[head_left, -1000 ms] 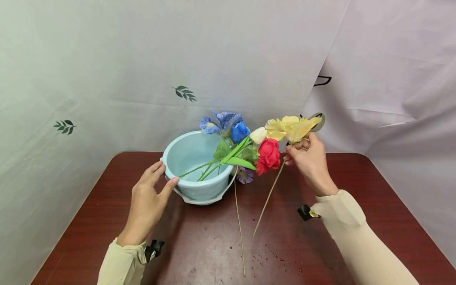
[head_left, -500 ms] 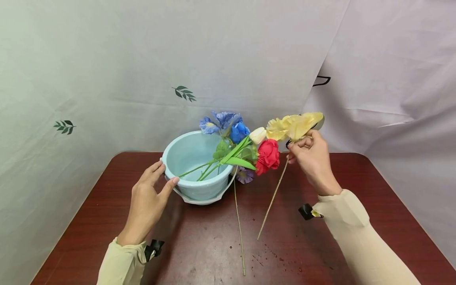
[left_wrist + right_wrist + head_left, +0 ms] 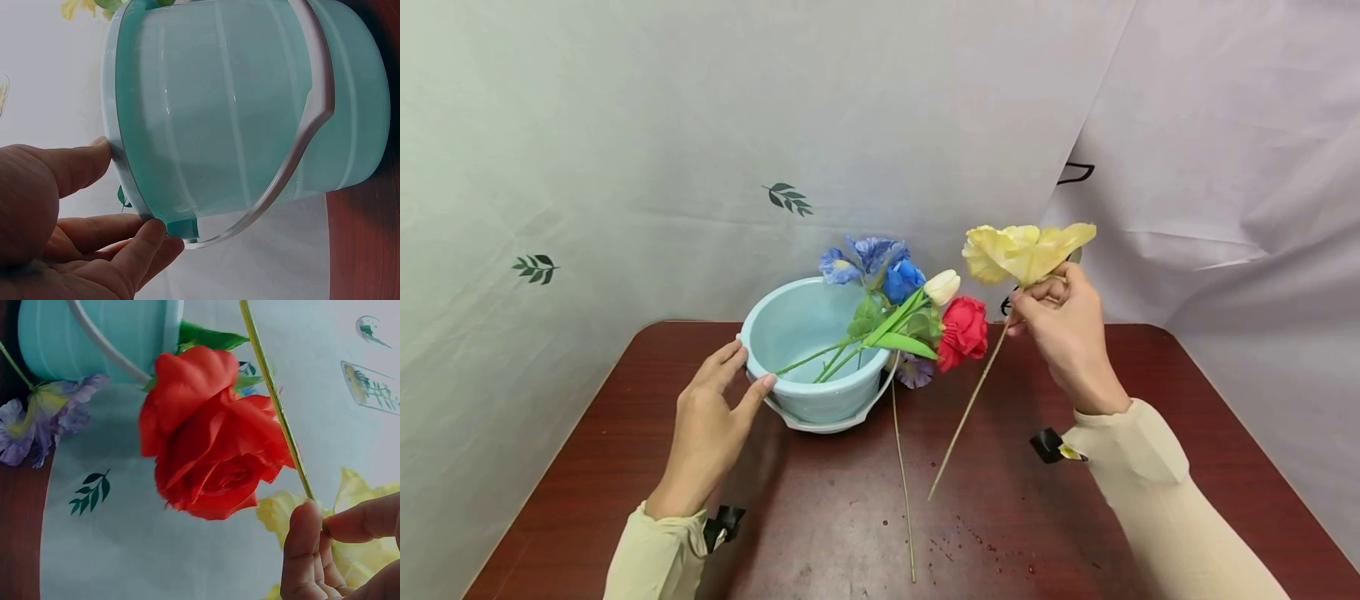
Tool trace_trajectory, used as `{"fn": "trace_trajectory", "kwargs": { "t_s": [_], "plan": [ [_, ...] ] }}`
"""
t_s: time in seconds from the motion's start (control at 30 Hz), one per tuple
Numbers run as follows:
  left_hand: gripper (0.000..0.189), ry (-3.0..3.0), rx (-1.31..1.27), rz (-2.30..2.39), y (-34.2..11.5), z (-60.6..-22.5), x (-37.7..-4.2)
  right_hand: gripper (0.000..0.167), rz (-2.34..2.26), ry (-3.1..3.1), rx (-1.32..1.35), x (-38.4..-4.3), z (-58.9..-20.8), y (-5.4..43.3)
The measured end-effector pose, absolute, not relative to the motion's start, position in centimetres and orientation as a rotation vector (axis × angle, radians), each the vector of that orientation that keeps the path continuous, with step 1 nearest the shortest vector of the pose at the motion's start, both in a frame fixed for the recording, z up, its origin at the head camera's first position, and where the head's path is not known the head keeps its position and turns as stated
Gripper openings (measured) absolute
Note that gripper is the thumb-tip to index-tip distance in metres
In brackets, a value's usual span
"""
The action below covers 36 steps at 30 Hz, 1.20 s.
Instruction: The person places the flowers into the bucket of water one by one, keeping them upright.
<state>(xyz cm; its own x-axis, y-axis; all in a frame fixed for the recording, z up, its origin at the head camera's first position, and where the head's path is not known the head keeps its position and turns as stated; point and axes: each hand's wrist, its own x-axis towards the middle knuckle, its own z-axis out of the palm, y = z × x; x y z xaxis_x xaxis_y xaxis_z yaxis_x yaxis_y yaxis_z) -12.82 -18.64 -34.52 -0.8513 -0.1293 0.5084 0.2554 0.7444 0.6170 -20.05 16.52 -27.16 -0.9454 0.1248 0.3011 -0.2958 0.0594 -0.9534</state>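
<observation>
A light blue bucket (image 3: 797, 396) stands on the table with its pale handle (image 3: 322, 94) hanging down. My left hand (image 3: 711, 429) holds the left side of its rim, thumb and fingertips touching near the handle's lug (image 3: 184, 228). My right hand (image 3: 1063, 337) pinches the stem of a yellow flower (image 3: 1026, 254) just under the bloom, raised right of the bucket with the stem slanting down-left. A red rose (image 3: 964, 333), white tulip (image 3: 942, 287) and blue flowers (image 3: 904, 281) lean over the bucket's right rim, several stems inside. One purple flower (image 3: 40, 422) lies beside the bucket.
The purple flower's thin stem (image 3: 901, 467) runs toward the front of the dark red table (image 3: 820, 517). Small drops (image 3: 981, 537) dot the tabletop at front right. White cloth (image 3: 625, 125) with printed leaves hangs behind.
My right hand has lifted the yellow flower slightly up and to the right, away from the rose and tulip. The flower has turned more upright. My left hand and the bucket have stayed in place.
</observation>
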Motion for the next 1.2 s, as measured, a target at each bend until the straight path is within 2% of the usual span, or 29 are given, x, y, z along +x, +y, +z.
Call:
{"fn": "trace_trajectory", "kwargs": {
  "t_s": [0.4, 1.03, 1.2],
  "plan": [
    [0.052, -2.405, -0.096, -0.965, -18.8, -34.6, -12.9, 0.035, 2.029, -1.889, 0.297, -19.9, -25.9, 14.9],
    [0.052, -2.381, -0.118, -0.964, -18.8, -34.7, -13.0, 0.037, 2.05, -1.717, 0.343, -20.2, -24.8, 12.2],
    [0.052, -2.387, -0.115, -0.968, -18.8, -34.7, -13.0, 0.033, 2.015, -1.669, 0.412, -20.2, -24.8, 11.7]
  ]
}}
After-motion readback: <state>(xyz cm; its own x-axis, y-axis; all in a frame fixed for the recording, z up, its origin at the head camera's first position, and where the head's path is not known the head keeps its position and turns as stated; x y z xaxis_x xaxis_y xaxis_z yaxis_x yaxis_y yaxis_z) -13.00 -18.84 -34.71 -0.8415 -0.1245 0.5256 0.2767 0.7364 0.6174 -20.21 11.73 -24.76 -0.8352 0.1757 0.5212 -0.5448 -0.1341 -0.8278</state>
